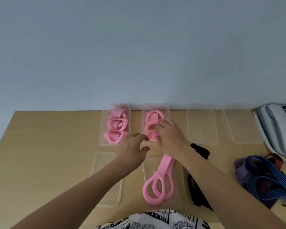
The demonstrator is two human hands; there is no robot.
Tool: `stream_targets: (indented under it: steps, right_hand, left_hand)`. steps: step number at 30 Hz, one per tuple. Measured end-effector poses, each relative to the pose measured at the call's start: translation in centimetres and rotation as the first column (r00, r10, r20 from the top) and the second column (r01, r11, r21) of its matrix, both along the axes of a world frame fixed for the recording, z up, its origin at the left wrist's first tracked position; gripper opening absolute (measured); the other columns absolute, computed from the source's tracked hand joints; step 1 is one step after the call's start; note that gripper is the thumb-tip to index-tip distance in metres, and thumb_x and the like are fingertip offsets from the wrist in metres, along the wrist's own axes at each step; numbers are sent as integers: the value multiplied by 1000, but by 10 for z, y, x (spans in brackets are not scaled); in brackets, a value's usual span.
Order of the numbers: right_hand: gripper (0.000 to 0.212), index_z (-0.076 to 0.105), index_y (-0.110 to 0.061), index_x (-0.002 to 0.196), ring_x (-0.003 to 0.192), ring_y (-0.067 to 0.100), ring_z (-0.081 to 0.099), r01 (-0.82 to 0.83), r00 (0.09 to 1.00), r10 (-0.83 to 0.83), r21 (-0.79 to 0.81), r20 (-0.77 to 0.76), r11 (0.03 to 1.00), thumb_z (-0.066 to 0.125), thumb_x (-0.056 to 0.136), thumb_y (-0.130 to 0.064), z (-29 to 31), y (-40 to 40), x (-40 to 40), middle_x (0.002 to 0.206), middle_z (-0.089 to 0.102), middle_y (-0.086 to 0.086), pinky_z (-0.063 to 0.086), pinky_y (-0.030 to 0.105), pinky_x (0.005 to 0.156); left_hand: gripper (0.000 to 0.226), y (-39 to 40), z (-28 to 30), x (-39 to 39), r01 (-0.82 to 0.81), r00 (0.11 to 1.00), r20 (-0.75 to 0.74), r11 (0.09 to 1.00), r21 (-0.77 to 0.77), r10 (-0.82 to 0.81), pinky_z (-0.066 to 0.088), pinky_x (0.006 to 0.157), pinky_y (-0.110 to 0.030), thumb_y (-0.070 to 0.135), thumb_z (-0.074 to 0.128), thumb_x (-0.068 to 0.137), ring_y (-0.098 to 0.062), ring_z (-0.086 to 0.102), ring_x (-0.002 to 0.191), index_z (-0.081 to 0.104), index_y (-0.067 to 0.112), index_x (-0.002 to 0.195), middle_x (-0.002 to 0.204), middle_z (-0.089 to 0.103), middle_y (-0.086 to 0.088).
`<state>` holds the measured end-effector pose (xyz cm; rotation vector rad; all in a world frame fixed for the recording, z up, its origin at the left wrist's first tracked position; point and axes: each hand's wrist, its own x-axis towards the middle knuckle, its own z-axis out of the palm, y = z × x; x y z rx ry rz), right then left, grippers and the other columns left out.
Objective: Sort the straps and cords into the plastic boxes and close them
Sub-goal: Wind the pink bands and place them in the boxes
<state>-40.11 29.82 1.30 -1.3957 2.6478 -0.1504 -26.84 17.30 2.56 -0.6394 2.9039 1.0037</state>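
Observation:
Two clear boxes stand at the table's back. The left box (pixel 106 141) holds several coiled pink straps (pixel 116 128). The second box (pixel 168 111) holds more pink strap coils (pixel 153 115), and my right hand (pixel 169 136) lies palm down on them, pressing. A long pink strap (pixel 161 182) runs from under that hand toward me and ends in loops on a clear lid (pixel 179 192). My left hand (pixel 132 151) reaches the box's near end, its fingertips touching the strap and its thumb held apart. Two empty clear boxes (pixel 202 128) (pixel 243 129) sit further right.
Another clear lid (pixel 104 184) lies near left. Black straps (pixel 201 151) (pixel 196 194) lie beside my right forearm. A pile of blue and purple straps (pixel 267 180) sits at the right, below a white desk phone (pixel 277 129). A wall backs the table.

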Motion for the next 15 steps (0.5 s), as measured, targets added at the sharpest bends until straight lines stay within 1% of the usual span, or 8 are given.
stream_targets:
  steps: [3,6,8,11,12,13,15]
  right_hand:
    - [38,60,-20,132,129,20,44,71,996,-68,-53,55,996,61,94,-26,3,2,5,137,59,-6,32,33,114]
    - [34,65,-14,127,123,25,50,155,986,-145,-150,76,976,63,93,-20,5,11,16,131,64,0,39,34,107]
    - [30,68,-10,121,112,28,55,217,975,-199,-237,97,947,65,92,-16,6,21,29,119,70,4,44,36,97]
    - [12,74,-8,97,90,30,58,301,953,-281,-328,110,895,68,88,-13,3,40,54,91,72,6,49,37,75]
    - [7,74,-7,91,85,31,59,314,949,-292,-347,115,884,72,85,-10,0,47,63,86,71,6,49,37,71]
    - [6,74,-7,89,85,30,60,321,947,-294,-346,131,882,74,83,-8,-2,53,70,86,71,6,50,36,71]
    - [10,75,-10,93,93,26,60,304,943,-252,-257,217,917,73,84,-8,-6,66,86,93,72,4,48,33,77]
  left_hand:
    - [29,1,2,6,10,1000,-13,1000,2,-10,36,78,-22,25,74,88,-17,60,100,71,24,117,122,66,5]
    - [29,1,3,13,14,999,-32,1000,19,-14,35,79,-21,23,75,88,-17,60,100,71,22,117,121,65,3]
    - [28,2,1,18,22,999,-43,1000,23,-21,38,80,-22,22,75,88,-18,61,102,72,21,116,120,66,2]
    - [28,4,-4,27,27,999,-46,997,66,-24,48,87,-29,20,75,87,-19,61,105,72,20,115,118,66,2]
    - [28,6,-6,30,34,999,-41,997,73,-31,50,87,-32,20,75,87,-19,61,105,72,20,115,118,66,2]
    - [28,8,-9,34,42,999,-35,996,75,-40,51,87,-34,20,75,86,-18,62,104,72,20,114,116,67,2]
    - [28,13,-16,41,62,998,-8,994,87,-62,50,85,-33,21,76,85,-17,62,102,73,22,113,113,67,4]
